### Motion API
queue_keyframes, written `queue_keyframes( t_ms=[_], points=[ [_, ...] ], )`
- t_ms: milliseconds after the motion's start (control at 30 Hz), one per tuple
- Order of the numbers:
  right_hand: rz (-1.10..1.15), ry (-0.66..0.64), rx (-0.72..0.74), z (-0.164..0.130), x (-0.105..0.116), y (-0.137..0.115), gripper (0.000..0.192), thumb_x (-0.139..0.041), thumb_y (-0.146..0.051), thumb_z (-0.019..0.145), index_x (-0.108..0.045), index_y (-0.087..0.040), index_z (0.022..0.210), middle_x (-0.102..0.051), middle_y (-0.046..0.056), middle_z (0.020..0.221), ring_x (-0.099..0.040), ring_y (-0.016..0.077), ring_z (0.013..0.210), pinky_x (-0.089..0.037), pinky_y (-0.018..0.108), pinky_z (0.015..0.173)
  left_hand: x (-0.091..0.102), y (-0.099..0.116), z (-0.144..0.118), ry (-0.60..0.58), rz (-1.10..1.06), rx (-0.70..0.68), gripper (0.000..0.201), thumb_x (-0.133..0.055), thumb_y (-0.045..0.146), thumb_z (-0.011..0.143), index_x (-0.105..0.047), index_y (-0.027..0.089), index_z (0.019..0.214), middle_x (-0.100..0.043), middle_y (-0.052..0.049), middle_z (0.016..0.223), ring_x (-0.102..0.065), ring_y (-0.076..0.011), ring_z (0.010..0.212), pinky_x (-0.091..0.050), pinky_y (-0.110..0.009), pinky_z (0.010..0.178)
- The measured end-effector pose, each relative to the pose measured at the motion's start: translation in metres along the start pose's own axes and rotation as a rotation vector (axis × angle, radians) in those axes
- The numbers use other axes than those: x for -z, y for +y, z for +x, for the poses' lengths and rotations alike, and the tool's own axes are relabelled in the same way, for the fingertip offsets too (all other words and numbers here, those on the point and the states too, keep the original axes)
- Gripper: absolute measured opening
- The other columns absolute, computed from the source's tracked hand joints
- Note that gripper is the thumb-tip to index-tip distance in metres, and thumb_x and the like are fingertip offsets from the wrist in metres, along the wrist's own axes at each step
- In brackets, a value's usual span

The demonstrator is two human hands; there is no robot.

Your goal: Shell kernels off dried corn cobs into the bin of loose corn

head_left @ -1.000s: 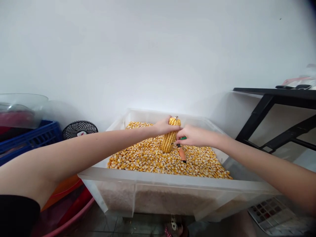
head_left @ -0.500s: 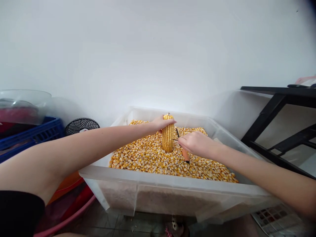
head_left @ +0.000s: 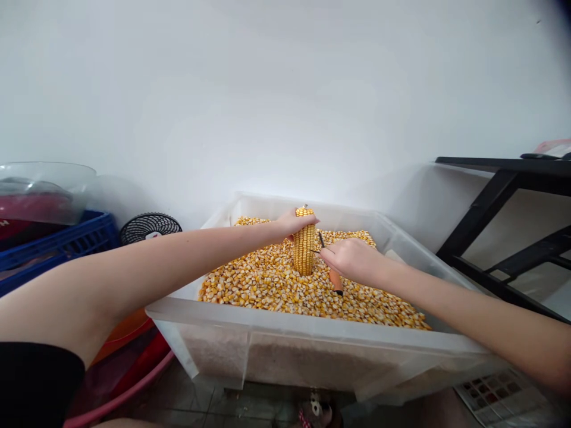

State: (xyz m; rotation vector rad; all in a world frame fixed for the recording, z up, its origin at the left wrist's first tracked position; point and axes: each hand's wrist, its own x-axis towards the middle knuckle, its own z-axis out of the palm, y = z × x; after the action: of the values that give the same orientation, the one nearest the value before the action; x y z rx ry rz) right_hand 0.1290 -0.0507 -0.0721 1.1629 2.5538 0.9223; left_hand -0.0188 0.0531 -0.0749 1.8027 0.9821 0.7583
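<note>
An ear of corn (head_left: 304, 244) stands upright on loose kernels, its rows full and its lower end against them. Near its top, my left hand (head_left: 294, 223) is closed around it. My right hand (head_left: 354, 260) is closed just right of the ear, with a thin dark pointed tool (head_left: 316, 252) sticking out from its fingers to the ear's side. An orange-handled tool (head_left: 336, 282) with a dark shaft shows below and behind this hand; whether the hand touches it I cannot tell. Yellow kernels (head_left: 267, 291) fill much of the translucent plastic bin (head_left: 312, 326).
A black-framed table (head_left: 504, 172) stands at the right. On the left are a blue crate (head_left: 96, 235), a black fan (head_left: 149, 226) and a pink basin (head_left: 134, 395). A white wall (head_left: 285, 101) rises behind the bin.
The view has shifted very slightly. Both hands keep their places at the ear, and the dark tip stays at its right side.
</note>
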Motion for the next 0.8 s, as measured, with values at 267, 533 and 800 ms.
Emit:
queue_keyframes(
  t_ms=[267,533,800],
  points=[
    [-0.051,0.02,0.069,0.0014,-0.0037,-0.0056,0.006,-0.057,-0.014,0.071,-0.052,-0.013,0.07,-0.06,0.006,0.063,-0.057,0.0187,0.059,-0.026,0.027,0.049,-0.0015,-0.0031,0.0046,0.036,0.009,0.027,0.047,-0.06,0.048,0.062,-0.043,0.022,0.097,-0.06,-0.003,0.087,-0.057,-0.0182,0.078,-0.043,-0.023,0.047],
    [-0.062,0.0,0.039,0.0003,-0.0052,-0.0043,0.005,-0.051,-0.01,0.074,-0.051,-0.013,0.071,-0.06,0.007,0.064,-0.056,0.018,0.058,-0.028,0.026,0.049,0.0,-0.0052,0.0058,0.031,0.013,0.03,0.049,-0.06,0.049,0.061,-0.042,0.022,0.098,-0.059,-0.003,0.09,-0.058,-0.0192,0.08,-0.043,-0.023,0.047],
    [-0.071,0.002,0.093,0.0004,-0.0064,-0.0033,0.003,-0.054,-0.014,0.073,-0.052,-0.012,0.072,-0.06,0.008,0.063,-0.058,0.0204,0.06,-0.034,0.028,0.05,-0.0049,-0.0014,0.0024,0.054,0.038,0.015,0.049,-0.061,0.048,0.062,-0.042,0.02,0.097,-0.059,-0.004,0.086,-0.058,-0.0185,0.075,-0.04,-0.022,0.044]
  ],
)
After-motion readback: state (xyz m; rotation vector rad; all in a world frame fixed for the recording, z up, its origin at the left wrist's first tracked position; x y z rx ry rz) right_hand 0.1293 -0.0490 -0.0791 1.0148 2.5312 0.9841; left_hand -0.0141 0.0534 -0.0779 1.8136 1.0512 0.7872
